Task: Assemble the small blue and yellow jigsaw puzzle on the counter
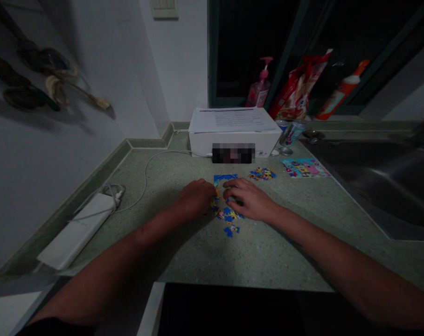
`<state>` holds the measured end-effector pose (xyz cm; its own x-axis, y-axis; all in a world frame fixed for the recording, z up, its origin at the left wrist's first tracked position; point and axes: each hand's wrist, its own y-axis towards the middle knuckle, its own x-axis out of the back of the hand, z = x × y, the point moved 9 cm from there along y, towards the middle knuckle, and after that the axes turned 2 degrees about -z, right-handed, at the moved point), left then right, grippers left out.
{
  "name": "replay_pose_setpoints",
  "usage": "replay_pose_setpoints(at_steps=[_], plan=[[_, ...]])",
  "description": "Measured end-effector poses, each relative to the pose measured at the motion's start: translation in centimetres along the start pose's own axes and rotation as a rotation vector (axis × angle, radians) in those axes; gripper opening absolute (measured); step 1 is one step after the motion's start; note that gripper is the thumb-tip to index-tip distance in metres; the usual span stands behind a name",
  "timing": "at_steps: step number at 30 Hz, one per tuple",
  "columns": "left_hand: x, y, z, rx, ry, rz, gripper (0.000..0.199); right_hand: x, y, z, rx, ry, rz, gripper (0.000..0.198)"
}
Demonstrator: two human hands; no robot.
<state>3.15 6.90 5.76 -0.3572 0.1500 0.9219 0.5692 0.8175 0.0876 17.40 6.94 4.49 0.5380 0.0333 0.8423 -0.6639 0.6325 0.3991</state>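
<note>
At the far left, two dark objects tied with cord hung against the wall. Below them, a white block lay near the left edge of the tabletop, and a thin white cable ran from its upper end in a loose curve to a blurred-out patch at the front of the white box. The left hand rested at the left side of the puzzle, its fingers curled well in; whether they had hold of a piece could not be told. Printed sheets lay on top of the box. The puzzle, mostly blue along its far edge, lay on the tabletop between the hands, with pieces close in front of it and a small blue cluster nearer the person. The right hand reached in from the other side, half open, fingers bent and parted; whether a piece sat at its fingertips could not be told. Behind the box stood a pink pump bottle. Beyond the right hand lay a colourful pile, then a red bag, a picture card, an orange bottle and the sink.
</note>
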Motion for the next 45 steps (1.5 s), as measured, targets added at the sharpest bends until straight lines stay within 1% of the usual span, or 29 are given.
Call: replay_pose_setpoints(at_steps=[5, 9, 13, 18, 21, 27, 31, 36, 45], plan=[[-0.1, 0.1, 0.3, -0.023, -0.059, -0.040, 0.027, -0.4, 0.0, 0.2, 0.009, -0.007, 0.017, 0.025], [-0.4, 0.1, 0.2, -0.025, -0.037, -0.009, 0.026, -0.5, 0.0, 0.2, 0.005, -0.016, 0.024, 0.020], [-0.4, 0.2, 0.4, -0.012, -0.066, -0.011, 0.024, -0.7, 0.2, -0.1, -0.019, -0.026, 0.000, 0.011], [-0.6, 0.2, 0.0, -0.041, 0.023, 0.036, 0.023, -0.9, 0.3, -0.4, -0.062, -0.061, -0.031, 0.014], [-0.5, 0.2, -0.2, -0.037, 0.073, 0.045, 0.025, -0.7, 0.2, -0.3, -0.050, -0.063, -0.038, 0.017], [-0.7, 0.1, -0.5, -0.029, 0.209, 0.119, 0.030, -0.5, 0.3, -0.2, -0.037, -0.043, -0.027, 0.018], [-0.7, 0.1, -0.6, -0.019, 0.206, 0.134, 0.028, -0.7, 0.4, -0.4, -0.047, -0.038, -0.038, 0.023], [-0.8, 0.1, -0.5, -0.006, 0.199, 0.137, 0.026, -1.2, 0.4, -0.8, -0.071, -0.032, -0.046, 0.019], [-0.9, 0.1, -0.5, -0.016, 0.205, 0.145, 0.028, -1.5, 0.5, -1.4, -0.111, 0.001, -0.050, 0.019]])
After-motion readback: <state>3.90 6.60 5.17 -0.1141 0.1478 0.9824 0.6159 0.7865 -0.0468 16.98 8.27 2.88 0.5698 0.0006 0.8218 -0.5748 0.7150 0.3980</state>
